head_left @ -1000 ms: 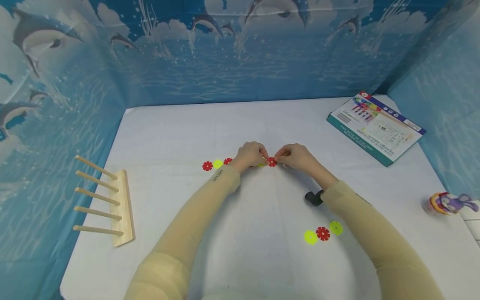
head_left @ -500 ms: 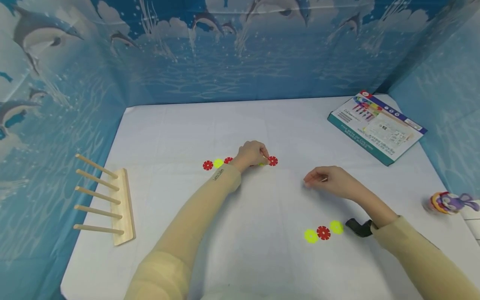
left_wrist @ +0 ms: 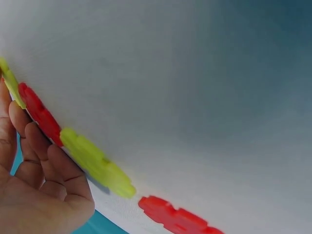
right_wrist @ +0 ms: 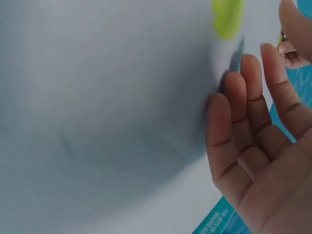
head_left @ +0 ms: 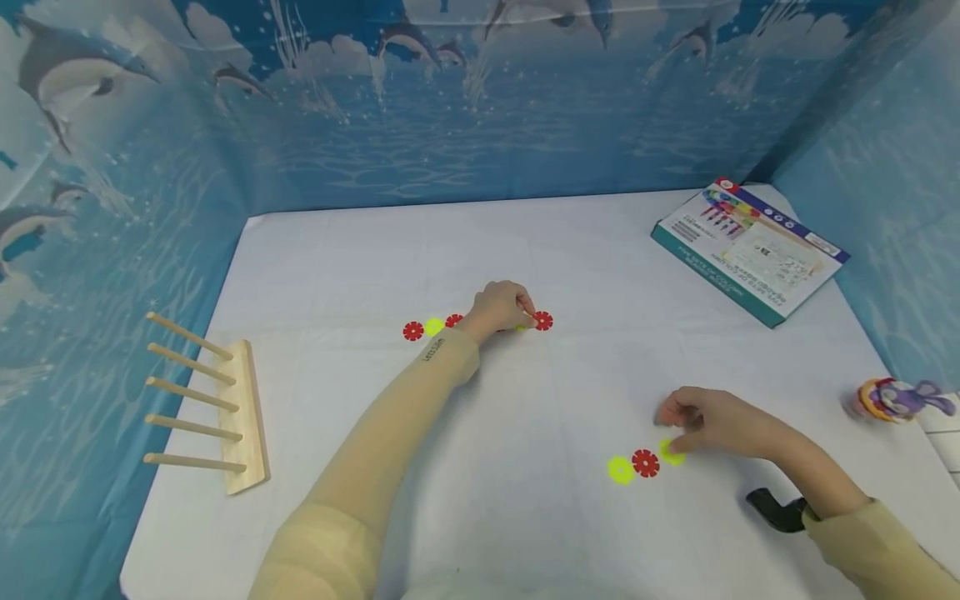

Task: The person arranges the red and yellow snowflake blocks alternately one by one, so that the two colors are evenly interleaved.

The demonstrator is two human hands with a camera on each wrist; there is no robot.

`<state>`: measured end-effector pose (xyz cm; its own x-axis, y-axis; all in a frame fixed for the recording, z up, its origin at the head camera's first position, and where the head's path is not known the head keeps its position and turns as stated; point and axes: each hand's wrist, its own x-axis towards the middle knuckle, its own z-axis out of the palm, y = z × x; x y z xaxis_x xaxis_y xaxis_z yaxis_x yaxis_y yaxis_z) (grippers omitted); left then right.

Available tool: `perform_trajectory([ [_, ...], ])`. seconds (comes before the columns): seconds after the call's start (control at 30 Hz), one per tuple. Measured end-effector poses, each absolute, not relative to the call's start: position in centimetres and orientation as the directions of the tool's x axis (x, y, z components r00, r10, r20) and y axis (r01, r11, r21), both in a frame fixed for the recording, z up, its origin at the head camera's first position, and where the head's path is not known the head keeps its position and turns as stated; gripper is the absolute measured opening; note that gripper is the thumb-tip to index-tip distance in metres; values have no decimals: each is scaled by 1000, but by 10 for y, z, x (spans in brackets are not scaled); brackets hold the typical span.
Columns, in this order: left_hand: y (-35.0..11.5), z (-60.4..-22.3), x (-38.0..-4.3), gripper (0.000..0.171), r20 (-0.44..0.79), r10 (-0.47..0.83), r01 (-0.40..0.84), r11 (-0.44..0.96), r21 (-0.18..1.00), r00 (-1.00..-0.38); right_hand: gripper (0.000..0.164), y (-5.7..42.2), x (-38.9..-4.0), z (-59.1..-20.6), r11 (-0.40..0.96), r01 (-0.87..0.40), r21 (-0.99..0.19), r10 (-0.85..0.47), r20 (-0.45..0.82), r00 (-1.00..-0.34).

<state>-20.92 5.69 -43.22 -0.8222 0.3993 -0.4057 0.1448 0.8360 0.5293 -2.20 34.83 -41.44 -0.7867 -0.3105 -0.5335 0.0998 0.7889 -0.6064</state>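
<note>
A row of red and yellow notched plastic discs lies across the table, partly covered by my left hand (head_left: 501,307). Its fingertips pinch a yellow disc (left_wrist: 10,85) beside the red disc (head_left: 543,321) at the row's right end. More of the row shows in the left wrist view, including a red disc (left_wrist: 40,113) and another yellow disc (left_wrist: 97,163). Lower right, my right hand (head_left: 723,423) hovers with parted fingers, thumb tip over a yellow disc (head_left: 672,455). Next to that lie a red disc (head_left: 645,463) and a yellow disc (head_left: 620,470).
On the left stands a wooden base (head_left: 247,417) with several pegs pointing left. A flat box (head_left: 750,250) lies at the back right. A small purple figure (head_left: 896,400) is near the right edge. Blue dolphin-print cloth (head_left: 480,142) surrounds the table.
My right hand has left the row's red end disc and come right and toward me, to the separate group of discs. My left hand has stayed on the row.
</note>
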Motion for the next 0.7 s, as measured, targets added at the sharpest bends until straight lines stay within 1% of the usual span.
perform_trajectory([
  [0.07,57,-433,-210,15,-408,398,140,835,533,-822,40,349,-16,-418,784,98,-613,-312,-526,-791],
  [0.2,57,-433,-209,14,-416,386,117,833,541,-824,41,349,-7,-425,777,25,-630,-342,-455,-822],
  [0.3,57,-433,-209,14,-418,385,114,833,542,-823,40,346,-2,-428,791,-19,-612,-341,-414,-844],
  [0.7,57,-433,-210,14,-410,396,125,827,548,-822,38,337,-1,-426,858,-25,-512,-276,-420,-865],
])
